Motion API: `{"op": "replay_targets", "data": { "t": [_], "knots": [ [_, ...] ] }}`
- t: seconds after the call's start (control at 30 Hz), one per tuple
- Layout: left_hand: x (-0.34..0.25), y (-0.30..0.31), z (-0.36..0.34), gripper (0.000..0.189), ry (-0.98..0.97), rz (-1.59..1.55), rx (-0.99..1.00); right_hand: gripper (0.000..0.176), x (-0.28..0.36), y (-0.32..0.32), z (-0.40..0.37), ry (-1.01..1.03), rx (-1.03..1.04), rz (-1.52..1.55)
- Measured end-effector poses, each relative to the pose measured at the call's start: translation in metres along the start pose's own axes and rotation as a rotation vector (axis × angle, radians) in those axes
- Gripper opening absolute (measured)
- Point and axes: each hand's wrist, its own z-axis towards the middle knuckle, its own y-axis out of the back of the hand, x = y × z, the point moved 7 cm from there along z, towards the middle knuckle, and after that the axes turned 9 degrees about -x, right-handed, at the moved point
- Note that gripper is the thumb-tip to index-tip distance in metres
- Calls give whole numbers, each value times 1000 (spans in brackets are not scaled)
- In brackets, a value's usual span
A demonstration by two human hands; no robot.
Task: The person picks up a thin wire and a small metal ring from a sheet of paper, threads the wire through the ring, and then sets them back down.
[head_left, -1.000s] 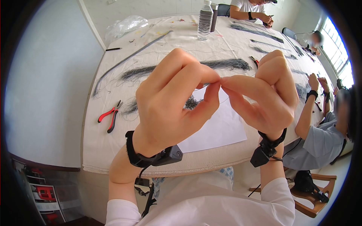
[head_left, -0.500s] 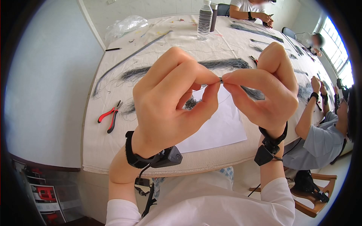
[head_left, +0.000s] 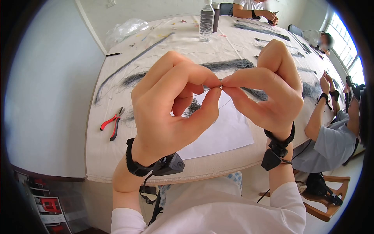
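My left hand [head_left: 171, 105] and my right hand [head_left: 269, 87] meet above the table, fingertips almost touching. Each pinches a thin dark wire [head_left: 221, 85] between thumb and forefinger; most of it is hidden by the fingers, and a fine strand curves down below them. Under my hands lies a sheet of white paper [head_left: 233, 134]. A small heap of tangled dark wire pieces [head_left: 193, 106] rests on it, partly covered by my left hand. Behind my hands stretches a bundle of grey wires [head_left: 233, 64].
Red-and-black pliers [head_left: 113, 124] lie left of my hands. A water bottle [head_left: 206, 22] and a dark flask [head_left: 216, 17] stand at the back. Other wire bundles [head_left: 261, 31] spread rightward. One person [head_left: 331, 136] sits at right, another [head_left: 253, 9] across the table.
Both hands have shifted slightly left together, still pinching. The fingertips have rolled a little at the meeting point. The view has also moved slightly.
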Motion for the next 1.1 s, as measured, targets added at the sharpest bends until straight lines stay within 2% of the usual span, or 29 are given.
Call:
{"op": "replay_targets", "data": {
  "t": [0.63,0.8,0.93,1.03,1.1],
  "knots": [
    [3,0,0,15,-1,2,13,36,7,-1,-4,154,-58,-49],
    [2,2,1,15,-43,28,-24,26,1,-1,2,12,-12,16],
    [0,2,0,16,-67,32,-24,20,-4,-1,2,4,53,41],
    [-3,2,0,16,-70,33,-17,14,-12,-5,0,-104,116,133],
    [1,2,0,11,11,-5,3,11,-24,-9,-3,-264,117,290]
  ]
}}
